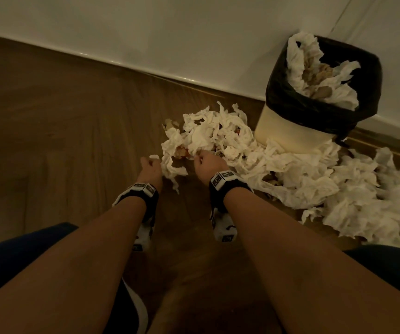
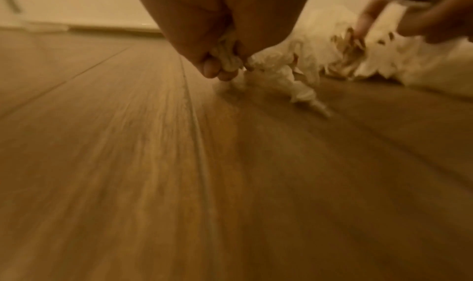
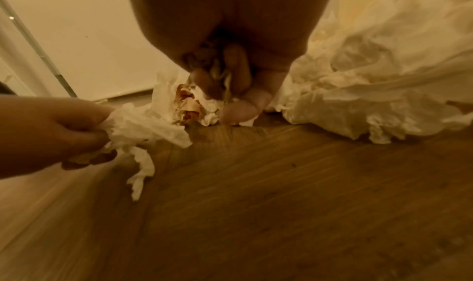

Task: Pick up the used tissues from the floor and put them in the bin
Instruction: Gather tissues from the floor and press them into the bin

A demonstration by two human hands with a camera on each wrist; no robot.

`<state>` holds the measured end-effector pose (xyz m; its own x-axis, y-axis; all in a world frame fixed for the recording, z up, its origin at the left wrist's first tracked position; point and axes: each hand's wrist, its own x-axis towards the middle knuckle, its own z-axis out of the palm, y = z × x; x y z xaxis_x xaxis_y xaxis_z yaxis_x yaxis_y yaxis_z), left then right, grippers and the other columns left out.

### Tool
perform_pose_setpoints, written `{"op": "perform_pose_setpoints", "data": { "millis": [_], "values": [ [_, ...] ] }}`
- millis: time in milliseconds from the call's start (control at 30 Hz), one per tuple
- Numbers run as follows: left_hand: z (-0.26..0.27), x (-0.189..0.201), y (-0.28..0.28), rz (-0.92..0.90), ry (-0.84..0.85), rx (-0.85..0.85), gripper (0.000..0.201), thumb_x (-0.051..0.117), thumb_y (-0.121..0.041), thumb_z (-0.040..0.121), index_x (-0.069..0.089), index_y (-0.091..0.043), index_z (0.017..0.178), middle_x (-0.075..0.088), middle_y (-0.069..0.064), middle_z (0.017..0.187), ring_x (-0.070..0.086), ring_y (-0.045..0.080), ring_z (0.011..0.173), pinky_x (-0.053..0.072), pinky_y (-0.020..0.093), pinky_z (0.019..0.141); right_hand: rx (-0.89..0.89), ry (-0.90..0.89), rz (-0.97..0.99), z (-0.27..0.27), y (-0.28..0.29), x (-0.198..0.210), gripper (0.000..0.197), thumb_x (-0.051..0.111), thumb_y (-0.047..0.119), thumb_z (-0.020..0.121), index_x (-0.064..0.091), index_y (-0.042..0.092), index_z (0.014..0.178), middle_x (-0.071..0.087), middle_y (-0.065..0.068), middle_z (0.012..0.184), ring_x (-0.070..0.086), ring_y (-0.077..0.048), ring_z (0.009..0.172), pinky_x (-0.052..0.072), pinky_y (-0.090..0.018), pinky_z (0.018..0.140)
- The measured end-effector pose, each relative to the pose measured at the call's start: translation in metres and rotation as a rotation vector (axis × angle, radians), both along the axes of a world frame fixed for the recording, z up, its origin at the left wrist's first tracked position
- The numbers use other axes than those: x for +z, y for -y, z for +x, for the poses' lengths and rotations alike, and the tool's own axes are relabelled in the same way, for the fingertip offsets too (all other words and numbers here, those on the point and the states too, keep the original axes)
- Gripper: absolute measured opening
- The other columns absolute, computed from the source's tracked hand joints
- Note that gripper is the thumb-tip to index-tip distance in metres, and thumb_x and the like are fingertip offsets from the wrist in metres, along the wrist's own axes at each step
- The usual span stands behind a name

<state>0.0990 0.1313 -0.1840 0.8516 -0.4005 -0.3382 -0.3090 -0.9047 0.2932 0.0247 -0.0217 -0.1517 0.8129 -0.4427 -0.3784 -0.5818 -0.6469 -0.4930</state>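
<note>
Both hands work the heap's near edge: the left hand (image 1: 150, 166) pinches a white tissue strip (image 3: 143, 127); the right hand (image 1: 207, 163) clutches stained tissues (image 3: 192, 105); beyond the fingers, the bin (image 1: 290, 133) looks full; most of the tissue pile (image 1: 302, 174) remains on the floor.

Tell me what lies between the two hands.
Head view: a white tissue spans from the left hand to the right hand, over floor.
</note>
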Motion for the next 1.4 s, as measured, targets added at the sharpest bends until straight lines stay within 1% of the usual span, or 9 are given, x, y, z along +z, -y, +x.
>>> {"op": "perform_pose_setpoints", "data": {
  "millis": [333,567,667,733,833,933,1100,1233,1400],
  "values": [
    [-0.013,0.025,0.014,-0.346,-0.281,0.288,0.043,0.044,-0.012,0.094,0.036,-0.015,0.136,0.052,0.012,0.111,0.053,0.03,0.098,0.045,0.038,0.081,-0.185,-0.034,0.463,-0.005,0.003,0.025,0.033,0.033,0.025,0.099,0.057,0.004,0.107,0.063,-0.016,0.071,0.067,-0.032,0.064,0.059,-0.045,0.067],
    [-0.017,0.048,0.025,-0.524,-0.474,0.479,0.049,0.035,-0.042,0.096,0.044,-0.011,0.133,0.048,0.012,0.134,0.048,0.034,0.12,0.041,0.042,0.1,-0.17,-0.001,0.389,-0.016,0.017,0.058,0.033,0.035,0.019,0.098,0.062,0.003,0.107,0.057,-0.007,0.067,0.056,-0.022,0.053,0.051,-0.033,0.061],
    [-0.018,0.061,0.026,-0.486,-0.385,0.462,0.062,0.037,-0.071,0.083,0.063,-0.015,0.093,0.06,0.004,0.101,0.059,0.024,0.088,0.043,0.03,0.074,-0.204,0.039,0.444,-0.024,0.024,0.079,0.033,0.04,0.016,0.096,0.065,0.004,0.113,0.06,-0.005,0.076,0.055,-0.017,0.06,0.049,-0.029,0.06],
    [-0.019,0.071,0.027,-0.566,-0.359,0.515,0.048,0.052,-0.062,0.082,0.063,-0.015,0.081,0.065,0.009,0.093,0.059,0.024,0.079,0.046,0.03,0.071,-0.295,0.066,0.559,-0.03,0.027,0.094,0.033,0.05,0.019,0.092,0.061,0.004,0.119,0.055,0.0,0.069,0.05,-0.012,0.055,0.042,-0.024,0.05],
    [-0.022,0.086,0.032,-0.675,-0.334,0.583,0.034,0.06,-0.036,0.087,0.064,-0.011,0.109,0.066,0.012,0.102,0.062,0.025,0.08,0.051,0.028,0.07,-0.377,0.073,0.689,-0.038,0.028,0.12,0.038,0.055,0.024,0.091,0.056,0.007,0.125,0.053,-0.002,0.077,0.046,-0.015,0.057,0.039,-0.026,0.051],
    [-0.027,0.109,0.04,-0.85,-0.343,0.61,0.028,0.051,-0.01,0.094,0.057,-0.009,0.121,0.062,0.008,0.104,0.057,0.011,0.061,0.047,0.015,0.043,-0.41,0.135,0.833,-0.046,0.028,0.148,0.034,0.048,0.023,0.095,0.053,0.009,0.126,0.049,-0.004,0.083,0.04,-0.017,0.058,0.036,-0.028,0.052],
    [-0.046,0.153,0.054,-1.105,-0.471,0.621,0.029,0.043,-0.018,0.098,0.049,-0.023,0.126,0.057,0.003,0.09,0.056,0.018,0.067,0.054,0.03,0.059,-0.529,0.299,0.962,-0.069,0.031,0.19,0.017,0.044,0.016,0.098,0.058,0.012,0.107,0.047,-0.008,0.078,0.041,-0.016,0.058,0.04,-0.021,0.043],
    [-0.064,0.196,0.063,-1.116,-0.509,0.6,0.027,0.033,-0.02,0.1,0.051,-0.023,0.121,0.046,0.007,0.087,0.038,0.019,0.053,0.036,0.021,0.041,-0.553,0.358,0.911,-0.099,0.035,0.224,0.014,0.047,0.017,0.097,0.059,0.01,0.101,0.048,-0.007,0.077,0.041,-0.015,0.057,0.038,-0.015,0.038],
    [-0.091,0.252,0.082,-1.019,-0.583,0.401,0.044,0.037,-0.013,0.097,0.034,-0.01,0.142,0.049,0.022,0.124,0.052,0.045,0.108,0.047,0.04,0.08,-0.593,0.476,0.842,-0.142,0.043,0.261,0.018,0.045,0.017,0.098,0.058,0.01,0.107,0.047,-0.007,0.069,0.037,-0.014,0.053,0.033,-0.02,0.041]
  ]
}}
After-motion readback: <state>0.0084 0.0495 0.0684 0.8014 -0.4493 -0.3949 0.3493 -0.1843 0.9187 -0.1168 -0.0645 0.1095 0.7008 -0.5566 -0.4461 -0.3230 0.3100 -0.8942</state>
